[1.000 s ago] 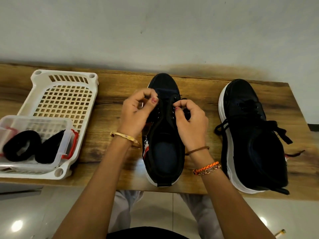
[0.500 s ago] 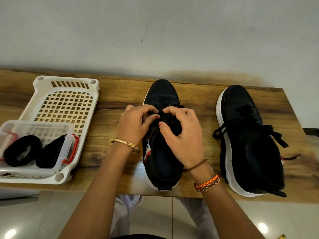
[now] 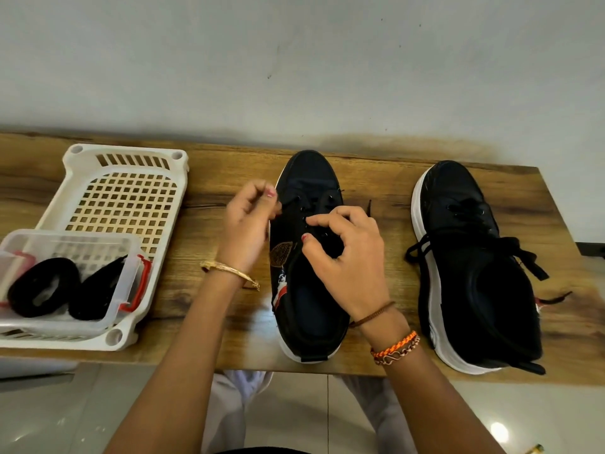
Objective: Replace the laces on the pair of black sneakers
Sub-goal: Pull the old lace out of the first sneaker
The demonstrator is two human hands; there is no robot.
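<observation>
Two black sneakers with white soles stand on the wooden table. The left sneaker (image 3: 307,290) is in the middle, toe away from me. My left hand (image 3: 248,227) pinches a black lace (image 3: 289,203) at the shoe's left side, near the top eyelets. My right hand (image 3: 347,257) hovers over the tongue with curled fingers, thumb and forefinger close together; what it holds is hidden. A lace end (image 3: 369,208) lies on the table just right of this shoe. The right sneaker (image 3: 471,273) stands apart, its black laces loose.
A white plastic basket (image 3: 121,198) sits at the table's left. Inside its near end is a clear box with red clips (image 3: 131,283) holding two coiled black laces (image 3: 42,291). The wall runs close behind the table (image 3: 196,257). Tiled floor lies below the front edge.
My left hand has moved left and up, drawing the lace out from the shoe's side. My right hand has slid down over the tongue. A lace end now shows right of the shoe.
</observation>
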